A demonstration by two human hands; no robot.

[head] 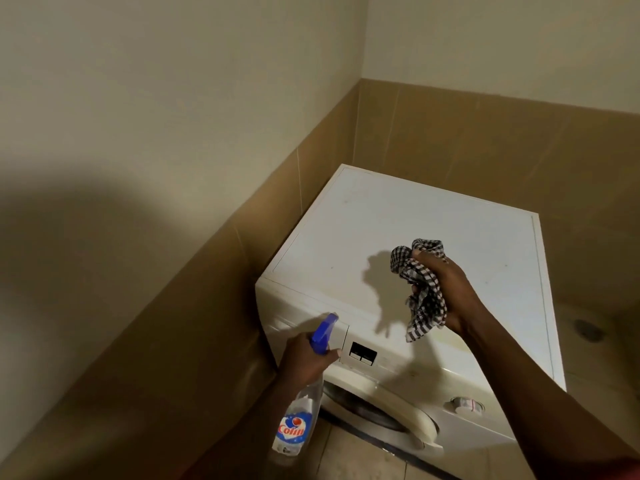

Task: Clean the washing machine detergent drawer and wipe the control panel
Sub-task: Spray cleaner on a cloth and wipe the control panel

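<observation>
A white front-loading washing machine [398, 223] stands in a room corner. Its detergent drawer [304, 327] sits closed at the left of the control panel [398, 362], which has a small dark display [362, 353] and a dial [465, 405]. My left hand [304, 358] grips a clear spray bottle [294, 424] with a blue trigger head, its nozzle close to the drawer front. My right hand [446, 289] holds a crumpled black-and-white checked cloth [420, 292] above the front of the machine's top.
Walls with a brown tiled lower band close in on the machine's left and back. The round door [381, 410] faces the tiled floor [367, 459] below. A dark mark [587, 329] shows on the surface to the machine's right.
</observation>
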